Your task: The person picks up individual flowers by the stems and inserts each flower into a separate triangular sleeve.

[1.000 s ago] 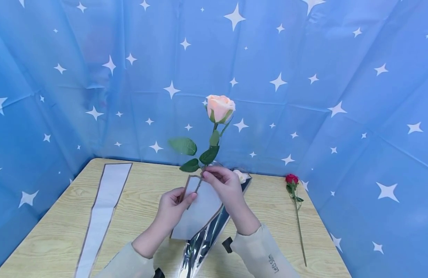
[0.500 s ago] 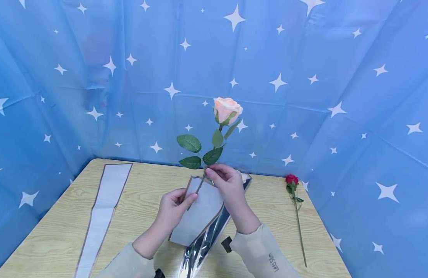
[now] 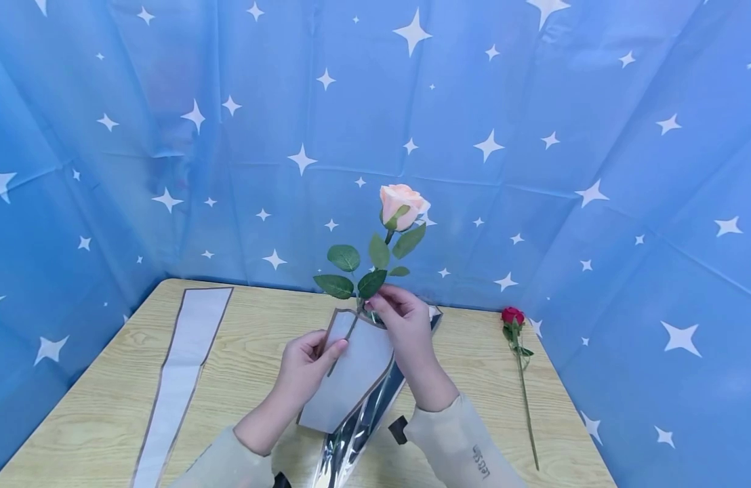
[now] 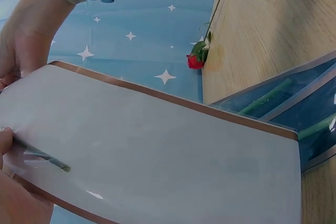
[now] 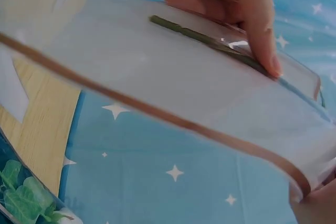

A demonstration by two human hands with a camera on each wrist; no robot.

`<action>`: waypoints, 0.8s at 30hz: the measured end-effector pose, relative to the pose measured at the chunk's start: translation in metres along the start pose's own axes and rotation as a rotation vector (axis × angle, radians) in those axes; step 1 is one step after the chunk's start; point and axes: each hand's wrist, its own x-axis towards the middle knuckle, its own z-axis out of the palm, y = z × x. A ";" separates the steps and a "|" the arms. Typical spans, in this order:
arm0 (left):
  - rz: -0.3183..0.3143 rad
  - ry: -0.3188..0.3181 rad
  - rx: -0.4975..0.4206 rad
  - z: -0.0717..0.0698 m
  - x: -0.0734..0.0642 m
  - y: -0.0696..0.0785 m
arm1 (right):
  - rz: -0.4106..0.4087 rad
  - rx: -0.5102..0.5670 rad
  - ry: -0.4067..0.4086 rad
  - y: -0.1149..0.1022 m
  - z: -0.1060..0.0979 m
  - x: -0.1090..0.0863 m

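A pale pink rose (image 3: 402, 207) with green leaves leans slightly right above the white flower sleeve (image 3: 351, 373), which has a brown border. Its stem (image 5: 194, 36) runs into the sleeve and shows through the clear side. My left hand (image 3: 305, 359) pinches the sleeve's edge, the thumb lying over the stem in the right wrist view. Just under the leaves, at the sleeve's mouth, my right hand (image 3: 409, 329) pinches the rose; its fingertips are partly hidden by a leaf. The sleeve's corner curls against the right hand (image 5: 317, 203) in the right wrist view.
Beneath the hands lies a wrapped flower in a dark, clear-fronted sleeve (image 3: 364, 413). Another white sleeve (image 3: 183, 366) lies flat at the left of the wooden table (image 3: 259, 339). A red rose (image 3: 513, 316) lies at the right. A blue star curtain (image 3: 229, 149) surrounds the table.
The rose has shifted right and lower, its stem going farther into the sleeve. My right hand has moved slightly right, while the left hand stays nearly in place.
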 end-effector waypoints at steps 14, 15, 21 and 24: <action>0.020 0.005 -0.019 0.002 0.000 -0.002 | 0.006 0.024 0.003 -0.003 0.001 0.000; 0.030 0.009 -0.020 0.002 0.000 -0.002 | 0.008 0.013 -0.004 -0.003 0.002 -0.001; 0.088 0.017 -0.033 0.001 0.001 0.002 | 0.002 -0.028 -0.051 -0.001 0.002 -0.002; 0.089 0.016 -0.036 0.001 0.001 0.003 | 0.008 -0.013 -0.064 -0.001 0.001 -0.002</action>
